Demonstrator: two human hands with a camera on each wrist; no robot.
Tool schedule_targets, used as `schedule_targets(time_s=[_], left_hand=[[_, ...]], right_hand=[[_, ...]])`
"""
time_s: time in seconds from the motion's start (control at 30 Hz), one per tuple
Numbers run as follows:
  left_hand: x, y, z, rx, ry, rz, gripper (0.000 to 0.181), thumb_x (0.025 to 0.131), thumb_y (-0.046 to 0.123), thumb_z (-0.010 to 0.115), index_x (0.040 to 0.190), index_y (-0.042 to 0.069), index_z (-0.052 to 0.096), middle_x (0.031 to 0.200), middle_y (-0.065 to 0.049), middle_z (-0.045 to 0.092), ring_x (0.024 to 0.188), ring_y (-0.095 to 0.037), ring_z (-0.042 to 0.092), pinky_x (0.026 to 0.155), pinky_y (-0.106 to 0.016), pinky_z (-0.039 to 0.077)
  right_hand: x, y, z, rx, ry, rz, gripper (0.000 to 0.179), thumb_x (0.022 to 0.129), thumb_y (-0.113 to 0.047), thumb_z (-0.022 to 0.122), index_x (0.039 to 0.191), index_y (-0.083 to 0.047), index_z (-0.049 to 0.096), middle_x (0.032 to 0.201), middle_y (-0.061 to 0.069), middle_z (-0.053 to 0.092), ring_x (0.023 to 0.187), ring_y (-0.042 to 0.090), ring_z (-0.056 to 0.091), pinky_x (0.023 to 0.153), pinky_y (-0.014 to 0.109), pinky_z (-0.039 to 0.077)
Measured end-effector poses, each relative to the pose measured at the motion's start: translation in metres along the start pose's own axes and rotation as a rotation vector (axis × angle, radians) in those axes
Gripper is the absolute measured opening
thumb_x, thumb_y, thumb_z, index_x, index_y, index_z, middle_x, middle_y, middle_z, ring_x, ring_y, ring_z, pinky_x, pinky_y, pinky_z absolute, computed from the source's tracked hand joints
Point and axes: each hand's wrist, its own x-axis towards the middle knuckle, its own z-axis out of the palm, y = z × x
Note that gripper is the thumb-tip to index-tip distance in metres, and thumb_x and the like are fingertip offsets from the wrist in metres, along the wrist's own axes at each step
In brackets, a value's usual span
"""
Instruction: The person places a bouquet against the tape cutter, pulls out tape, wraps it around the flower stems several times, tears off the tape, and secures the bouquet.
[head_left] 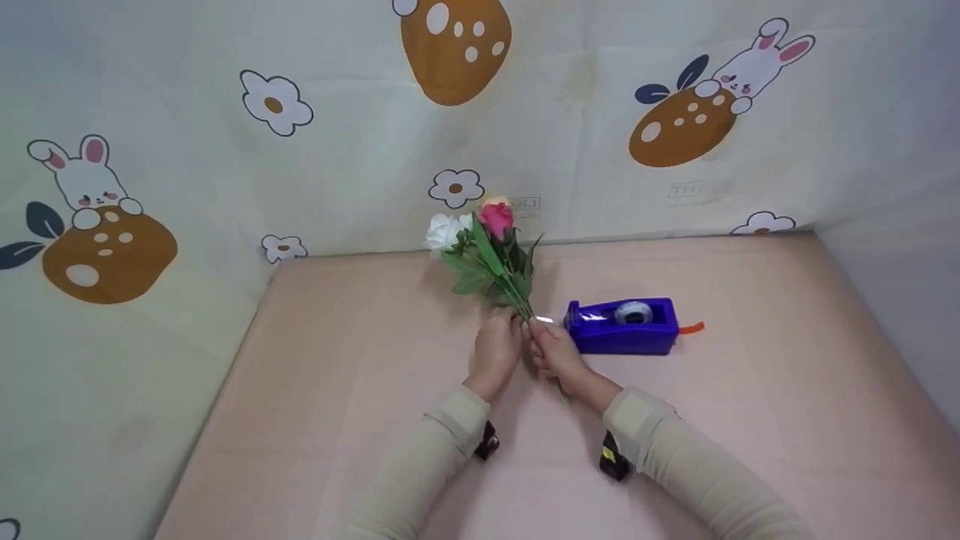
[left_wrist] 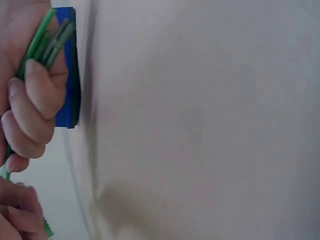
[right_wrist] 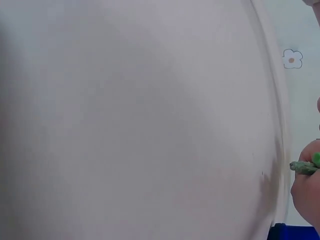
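Note:
A small bunch of artificial flowers (head_left: 491, 259), with white and pink-red heads and green leaves, stands tilted over the table. My right hand (head_left: 559, 351) grips its green stems; in the left wrist view the right hand's fingers curl round the stems (left_wrist: 37, 42), whose cut ends stick out. Just beyond, nearer the leaves, my left hand (head_left: 496, 346) pinches the bunch, its curled fingers (left_wrist: 20, 212) partly cropped. A shiny clear strip (head_left: 544, 320), apparently tape, shows by the right thumb. Right of that hand is a blue tape dispenser (head_left: 626, 341) with a roll inside.
An orange strip (head_left: 691, 328) pokes out from the dispenser's right end. The pink-beige tabletop (head_left: 360, 390) meets a patterned cloth wall (head_left: 352, 172) at the back and sides. Black wrist devices (head_left: 615, 457) hang under both sleeves.

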Motion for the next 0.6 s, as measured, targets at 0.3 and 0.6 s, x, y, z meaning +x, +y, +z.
schedule_targets(time_s=[0.3, 0.6], left_hand=[[-0.0013, -0.0024, 0.0079, -0.173, -0.025, -0.114, 0.013, 0.090, 0.008, 0.054, 0.096, 0.000, 0.062, 0.087, -0.008, 0.058, 0.077, -0.016, 0.053, 0.067, -0.027, 0.045], [-0.0015, -0.0018, 0.0085, -0.191, -0.042, -0.173, 0.016, 0.090, 0.013, 0.054, 0.097, 0.002, 0.063, 0.091, -0.008, 0.059, 0.080, -0.017, 0.056, 0.068, -0.028, 0.046]], right_hand=[[0.0003, -0.0007, -0.0009, -0.022, 0.012, 0.049, 0.037, 0.097, -0.039, 0.038, 0.071, -0.013, 0.042, 0.047, -0.007, 0.028, 0.035, 0.004, 0.021, 0.034, 0.020, 0.017], [0.0017, -0.0019, 0.0002, -0.057, 0.043, 0.065, 0.040, 0.097, -0.040, 0.037, 0.067, -0.013, 0.039, 0.044, -0.009, 0.026, 0.034, 0.003, 0.020, 0.034, 0.020, 0.016]])
